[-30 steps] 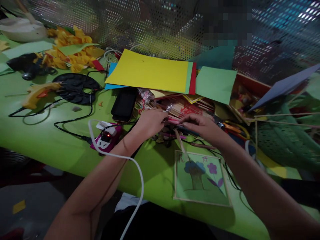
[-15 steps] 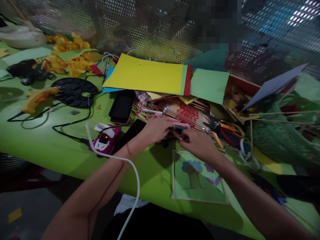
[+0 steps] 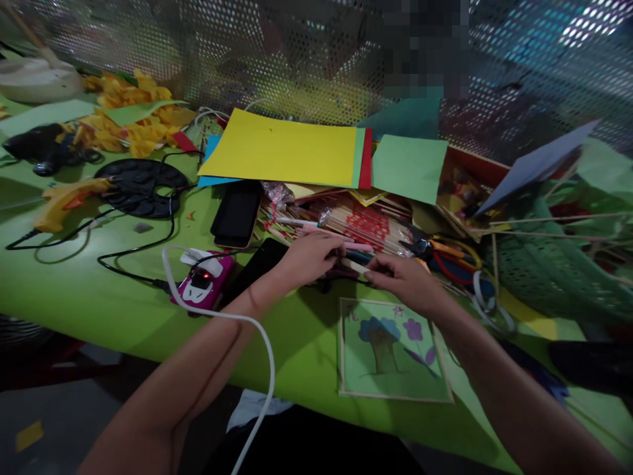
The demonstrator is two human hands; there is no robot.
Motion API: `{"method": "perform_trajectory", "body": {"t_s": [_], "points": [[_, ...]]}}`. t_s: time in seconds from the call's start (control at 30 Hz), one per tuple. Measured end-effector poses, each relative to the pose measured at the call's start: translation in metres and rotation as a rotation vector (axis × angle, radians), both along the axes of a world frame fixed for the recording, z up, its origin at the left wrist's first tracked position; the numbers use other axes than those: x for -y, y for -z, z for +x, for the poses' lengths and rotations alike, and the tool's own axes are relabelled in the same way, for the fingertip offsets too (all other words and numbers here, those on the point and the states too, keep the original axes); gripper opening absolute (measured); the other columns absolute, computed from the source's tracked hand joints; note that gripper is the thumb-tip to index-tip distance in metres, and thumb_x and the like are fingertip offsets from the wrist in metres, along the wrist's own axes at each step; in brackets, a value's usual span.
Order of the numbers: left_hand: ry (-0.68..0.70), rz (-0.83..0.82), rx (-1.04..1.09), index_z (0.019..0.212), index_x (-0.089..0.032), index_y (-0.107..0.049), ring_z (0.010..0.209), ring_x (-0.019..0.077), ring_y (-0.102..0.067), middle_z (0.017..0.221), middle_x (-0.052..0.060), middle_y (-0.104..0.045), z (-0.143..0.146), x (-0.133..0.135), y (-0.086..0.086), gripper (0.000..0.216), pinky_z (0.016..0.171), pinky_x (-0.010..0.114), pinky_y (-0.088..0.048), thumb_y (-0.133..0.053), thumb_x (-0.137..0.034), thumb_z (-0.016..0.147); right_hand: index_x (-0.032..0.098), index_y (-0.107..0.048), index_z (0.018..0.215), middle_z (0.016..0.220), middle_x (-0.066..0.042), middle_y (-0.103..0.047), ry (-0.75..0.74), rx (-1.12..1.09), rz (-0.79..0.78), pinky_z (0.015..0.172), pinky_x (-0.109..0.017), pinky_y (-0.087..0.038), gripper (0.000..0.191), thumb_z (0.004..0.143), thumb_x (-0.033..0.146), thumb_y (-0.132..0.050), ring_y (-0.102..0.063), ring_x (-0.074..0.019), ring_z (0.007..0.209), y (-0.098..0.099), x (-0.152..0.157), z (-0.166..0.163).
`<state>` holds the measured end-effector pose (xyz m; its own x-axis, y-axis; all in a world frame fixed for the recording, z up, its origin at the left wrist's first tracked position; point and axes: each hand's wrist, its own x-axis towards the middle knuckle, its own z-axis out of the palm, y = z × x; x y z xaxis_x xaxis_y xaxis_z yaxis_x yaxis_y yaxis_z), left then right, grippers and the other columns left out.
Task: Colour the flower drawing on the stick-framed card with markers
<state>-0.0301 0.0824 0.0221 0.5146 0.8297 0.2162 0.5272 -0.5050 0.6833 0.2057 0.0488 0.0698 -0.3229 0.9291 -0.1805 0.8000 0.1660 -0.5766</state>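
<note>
A short pale flat stick [image 3: 354, 265] spans the gap between my two hands, above a heap of craft supplies. My right hand [image 3: 398, 280] pinches its right end between thumb and fingers. The left end reaches the curled fingers of my left hand [image 3: 314, 257], which are closed around it; their tips are partly hidden. Pink pens [image 3: 359, 247] lie just behind the fingers. Below my right hand, a framed drawing [image 3: 390, 349] of a tree and a flower lies flat on the green table [image 3: 297, 349].
Behind are bundled wooden sticks [image 3: 366, 224], yellow card [image 3: 287, 148] and pliers [image 3: 422, 247]. A green basket [image 3: 534, 264] stands right. On the left lie phones [image 3: 236, 214], a pink power strip [image 3: 205, 280], a yellow glue gun [image 3: 69, 201] and a black palette [image 3: 143, 188]. A white cable [image 3: 264, 343] crosses my left forearm.
My right hand has shifted slightly right, and more of the stick shows, its pale face now in view. More of the drawing is uncovered. My left hand stays almost in place.
</note>
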Motion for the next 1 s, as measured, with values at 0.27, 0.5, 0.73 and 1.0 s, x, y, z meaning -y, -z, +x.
{"method": "perform_trajectory", "body": {"t_s": [0.27, 0.5, 0.73, 1.0], "points": [[0.034, -0.282, 0.383, 0.108, -0.014, -0.064, 0.095, 0.0165, -0.071, 0.104, 0.006, -0.075, 0.001, -0.008, 0.007, 0.025, 0.088, 0.030, -0.055, -0.069, -0.015, 0.083, 0.022, -0.060, 0.079, 0.069, 0.003, -0.055, 0.163, -0.400, -0.283, 0.063, -0.029, -0.050, 0.035, 0.080, 0.055, -0.072, -0.051, -0.0132, 0.062, 0.001, -0.003, 0.008], [0.065, -0.429, 0.564, 0.111, -0.012, -0.067, 0.086, 0.0149, -0.070, 0.096, 0.007, -0.075, 0.005, -0.007, 0.008, 0.028, 0.081, 0.029, -0.055, -0.070, -0.019, 0.084, 0.021, -0.066, 0.084, 0.064, 0.004, -0.053, 0.236, -0.479, -0.361, 0.055, -0.025, -0.042, 0.040, 0.077, 0.059, -0.075, -0.047, -0.0109, 0.056, -0.008, -0.003, 0.001], [0.015, -0.435, 0.627, 0.101, -0.012, -0.069, 0.076, 0.0125, -0.062, 0.086, 0.003, -0.070, -0.002, -0.010, 0.007, 0.022, 0.073, 0.025, -0.048, -0.072, -0.020, 0.081, 0.021, -0.069, 0.078, 0.064, 0.001, -0.054, 0.269, -0.565, -0.171, 0.052, -0.028, -0.038, 0.034, 0.078, 0.054, -0.075, -0.044, -0.0132, 0.055, -0.018, -0.017, 0.009], [0.291, -0.501, 0.553, 0.096, -0.014, -0.075, 0.077, 0.0136, -0.063, 0.085, 0.003, -0.072, 0.012, 0.017, -0.008, 0.020, 0.072, 0.025, -0.048, -0.073, -0.013, 0.076, 0.021, -0.072, 0.087, 0.090, -0.008, -0.071, -0.008, -0.135, 0.341, 0.076, -0.037, -0.046, 0.023, 0.088, 0.044, -0.067, -0.063, -0.0250, 0.084, -0.006, -0.065, -0.028]]}}
